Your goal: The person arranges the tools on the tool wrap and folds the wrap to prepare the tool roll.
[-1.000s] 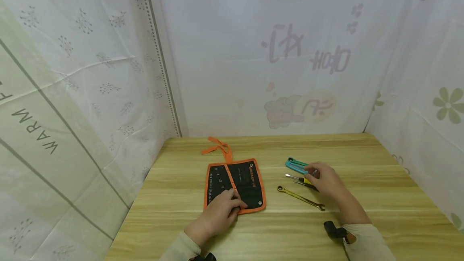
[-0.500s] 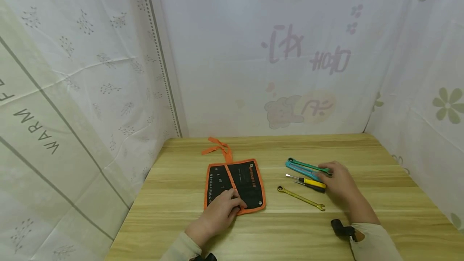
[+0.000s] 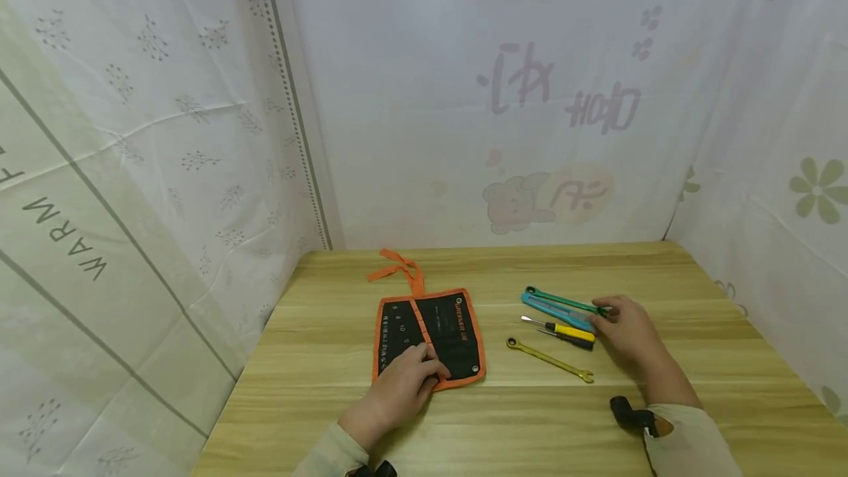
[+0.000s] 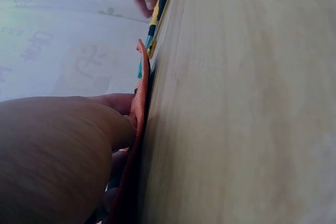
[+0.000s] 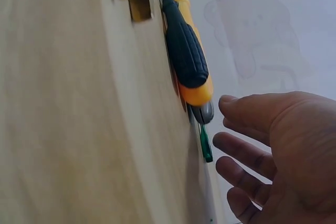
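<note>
A black tool pouch with orange edging lies flat on the wooden table. The left hand rests on its lower edge; in the left wrist view, the fingers lie against the orange rim. Beside the blue cutter and green wrench, at their right ends, is the right hand. The right wrist view shows that hand with parted fingers and nothing between them. Just in front lie a yellow screwdriver and a black screwdriver. A yellow-gold wrench lies nearest.
Orange ties extend from the pouch's back edge. Patterned cloth curtains stand behind and at both sides of the wooden table. Black devices are strapped at both wrists.
The right hand has moved right, off the screwdrivers, to the right ends of the cutter and green wrench, uncovering the tool handles. The left hand keeps its place on the pouch.
</note>
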`<state>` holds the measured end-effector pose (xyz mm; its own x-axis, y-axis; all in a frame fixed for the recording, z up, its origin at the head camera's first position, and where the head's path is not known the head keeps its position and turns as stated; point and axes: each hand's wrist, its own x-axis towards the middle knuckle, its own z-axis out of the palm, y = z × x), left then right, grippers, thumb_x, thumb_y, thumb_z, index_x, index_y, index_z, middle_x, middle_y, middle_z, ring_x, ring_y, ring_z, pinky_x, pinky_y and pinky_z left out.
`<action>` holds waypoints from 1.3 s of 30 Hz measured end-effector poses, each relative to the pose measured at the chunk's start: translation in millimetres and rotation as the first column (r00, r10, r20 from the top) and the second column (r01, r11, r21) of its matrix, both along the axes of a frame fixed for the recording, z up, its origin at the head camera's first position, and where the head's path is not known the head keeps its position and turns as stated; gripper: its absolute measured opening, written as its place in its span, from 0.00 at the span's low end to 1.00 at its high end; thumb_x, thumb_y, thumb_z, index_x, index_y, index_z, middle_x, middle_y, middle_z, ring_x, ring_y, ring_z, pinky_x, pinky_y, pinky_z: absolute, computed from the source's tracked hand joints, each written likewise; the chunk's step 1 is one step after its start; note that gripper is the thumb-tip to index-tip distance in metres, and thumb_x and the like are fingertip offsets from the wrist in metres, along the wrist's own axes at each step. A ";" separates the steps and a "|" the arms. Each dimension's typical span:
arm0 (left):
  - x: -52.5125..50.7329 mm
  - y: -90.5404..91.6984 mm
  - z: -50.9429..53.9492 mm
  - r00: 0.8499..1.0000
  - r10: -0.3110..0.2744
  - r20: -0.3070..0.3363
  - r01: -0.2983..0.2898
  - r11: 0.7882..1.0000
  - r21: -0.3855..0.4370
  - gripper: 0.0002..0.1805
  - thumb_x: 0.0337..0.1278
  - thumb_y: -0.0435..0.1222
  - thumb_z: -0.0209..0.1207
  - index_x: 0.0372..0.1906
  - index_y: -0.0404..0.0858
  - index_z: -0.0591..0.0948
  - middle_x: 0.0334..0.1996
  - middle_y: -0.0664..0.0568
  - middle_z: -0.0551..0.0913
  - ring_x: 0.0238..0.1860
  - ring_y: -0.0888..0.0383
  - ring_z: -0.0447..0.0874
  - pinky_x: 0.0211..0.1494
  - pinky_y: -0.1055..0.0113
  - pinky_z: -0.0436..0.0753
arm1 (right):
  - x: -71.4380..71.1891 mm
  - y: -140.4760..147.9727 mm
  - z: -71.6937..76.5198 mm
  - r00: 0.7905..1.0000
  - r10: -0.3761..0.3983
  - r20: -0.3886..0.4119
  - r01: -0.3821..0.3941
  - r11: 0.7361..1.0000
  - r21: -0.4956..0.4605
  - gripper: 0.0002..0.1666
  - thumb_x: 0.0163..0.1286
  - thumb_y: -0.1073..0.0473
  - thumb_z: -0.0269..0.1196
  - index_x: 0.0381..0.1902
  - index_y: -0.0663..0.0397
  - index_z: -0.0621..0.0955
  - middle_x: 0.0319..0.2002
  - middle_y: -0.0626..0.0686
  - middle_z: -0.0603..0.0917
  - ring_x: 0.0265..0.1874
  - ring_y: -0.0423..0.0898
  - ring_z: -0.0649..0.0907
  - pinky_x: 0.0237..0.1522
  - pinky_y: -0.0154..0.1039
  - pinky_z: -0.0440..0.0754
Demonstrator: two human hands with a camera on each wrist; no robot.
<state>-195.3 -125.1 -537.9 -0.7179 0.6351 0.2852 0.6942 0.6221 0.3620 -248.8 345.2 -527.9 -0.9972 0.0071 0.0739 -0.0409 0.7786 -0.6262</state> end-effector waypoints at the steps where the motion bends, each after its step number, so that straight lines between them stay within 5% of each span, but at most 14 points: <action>1: 0.1 0.1 0.1 1.000 0.001 0.000 -0.001 1.000 0.000 0.08 0.74 0.36 0.64 0.47 0.54 0.88 0.45 0.63 0.77 0.43 0.64 0.76 0.49 0.66 0.80 | -0.1 1.3 0.0 1.000 -0.003 0.006 0.003 1.000 -0.001 0.28 0.79 0.54 0.63 0.69 0.62 0.77 0.66 0.71 0.73 0.60 0.71 0.77 0.55 0.69 0.77; 10: -0.2 0.4 1.9 1.000 0.004 0.005 -0.004 1.000 -0.007 0.08 0.74 0.36 0.64 0.47 0.55 0.88 0.46 0.63 0.77 0.43 0.64 0.75 0.49 0.66 0.80 | -3.9 16.9 1.4 0.995 -0.014 0.100 0.020 0.998 -0.057 0.27 0.81 0.53 0.60 0.71 0.59 0.76 0.65 0.74 0.75 0.63 0.74 0.75 0.57 0.71 0.75; 16: -2.8 0.5 1.5 1.000 0.003 -0.002 -0.003 1.000 -0.014 0.08 0.75 0.37 0.64 0.48 0.56 0.88 0.45 0.63 0.77 0.43 0.64 0.75 0.50 0.66 0.80 | -11.8 20.5 1.2 1.000 0.008 0.028 -0.008 1.000 -0.007 0.19 0.76 0.64 0.63 0.62 0.63 0.83 0.55 0.67 0.80 0.53 0.68 0.81 0.50 0.65 0.81; 24: -0.5 1.2 0.1 0.999 0.023 0.025 -0.022 1.000 -0.021 0.09 0.75 0.36 0.63 0.48 0.55 0.88 0.45 0.63 0.77 0.43 0.64 0.75 0.51 0.65 0.80 | -23.1 19.8 -6.5 0.998 0.056 -0.033 -0.052 0.992 0.113 0.17 0.73 0.66 0.66 0.57 0.64 0.86 0.47 0.62 0.80 0.45 0.61 0.83 0.46 0.61 0.82; 39: 1.6 1.6 2.9 0.999 0.026 0.032 -0.025 0.999 -0.031 0.10 0.74 0.36 0.64 0.48 0.55 0.88 0.46 0.63 0.77 0.44 0.63 0.75 0.51 0.63 0.80 | -21.5 17.2 -2.2 0.996 0.082 -0.020 -0.077 0.983 0.167 0.09 0.74 0.64 0.65 0.48 0.65 0.85 0.43 0.61 0.77 0.41 0.57 0.80 0.47 0.62 0.79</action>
